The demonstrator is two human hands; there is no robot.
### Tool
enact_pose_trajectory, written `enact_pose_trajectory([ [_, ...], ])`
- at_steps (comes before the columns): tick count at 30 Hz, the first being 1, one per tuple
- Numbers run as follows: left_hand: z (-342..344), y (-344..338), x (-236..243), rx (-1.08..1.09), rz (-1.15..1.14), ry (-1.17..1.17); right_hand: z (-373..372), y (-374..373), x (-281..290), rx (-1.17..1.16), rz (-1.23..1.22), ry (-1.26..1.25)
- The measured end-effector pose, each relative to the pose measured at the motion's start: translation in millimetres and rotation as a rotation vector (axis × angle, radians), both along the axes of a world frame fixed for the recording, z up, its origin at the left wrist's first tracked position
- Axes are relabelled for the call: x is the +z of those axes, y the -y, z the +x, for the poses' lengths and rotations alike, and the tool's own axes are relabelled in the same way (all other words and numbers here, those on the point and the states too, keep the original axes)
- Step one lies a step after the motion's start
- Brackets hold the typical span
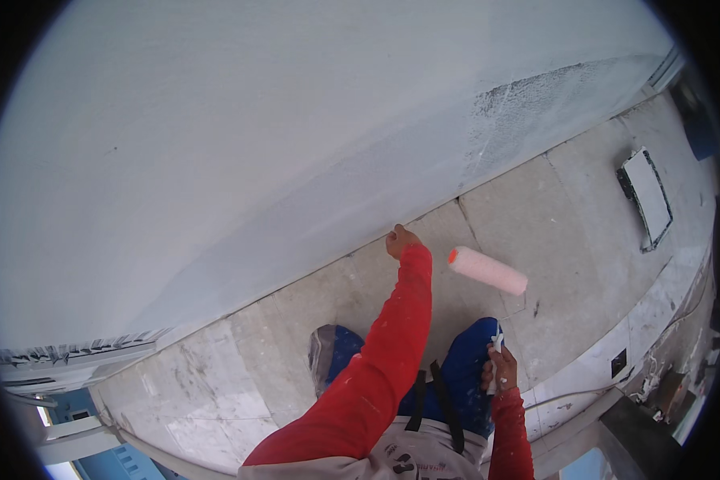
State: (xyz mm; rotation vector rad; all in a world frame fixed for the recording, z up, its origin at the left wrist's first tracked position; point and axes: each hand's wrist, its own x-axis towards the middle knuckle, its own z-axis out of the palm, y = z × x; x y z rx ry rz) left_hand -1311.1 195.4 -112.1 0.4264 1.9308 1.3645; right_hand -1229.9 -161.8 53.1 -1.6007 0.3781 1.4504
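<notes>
My left hand reaches to the foot of the pale wall, where it meets the tiles, fingers curled; what they hold, if anything, is too small to make out. Low on my right, my right hand grips the white roller handle beside my blue-clad knee. The roller's pink cover, with an orange end, is right of my left forearm, over the floor. A darker, rough patch marks the wall's lower right.
A white rectangular tray with dark-smeared edges lies on the tiled floor at the right. A dark blue container is at the far right. A cable crosses the lower right, near dark blocks and debris.
</notes>
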Motion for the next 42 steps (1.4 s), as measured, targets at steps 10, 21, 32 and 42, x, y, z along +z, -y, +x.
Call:
enact_pose_trajectory([
  [10, -227.4, 116.1, 36.6, -0.992, -0.217, -0.985, 38.7, 12.6, -6.0, 0.247, 0.047, 0.274],
  [21, -416.9, 287.6, 114.2, -1.022, -1.256, -0.397, 73.8, -120.3, -64.1, 0.809, 0.26, 0.721],
  [32, -259.8, 328.9, 214.9, -1.282, -1.078, -0.59, 44.8, -126.2, -43.7, 0.521, 0.494, 0.371],
  [42, -186.7, 261.6, 281.6, -1.761, -0.901, -0.789, 54.3, -137.0, 178.8, 0.476, 0.665, 0.436],
])
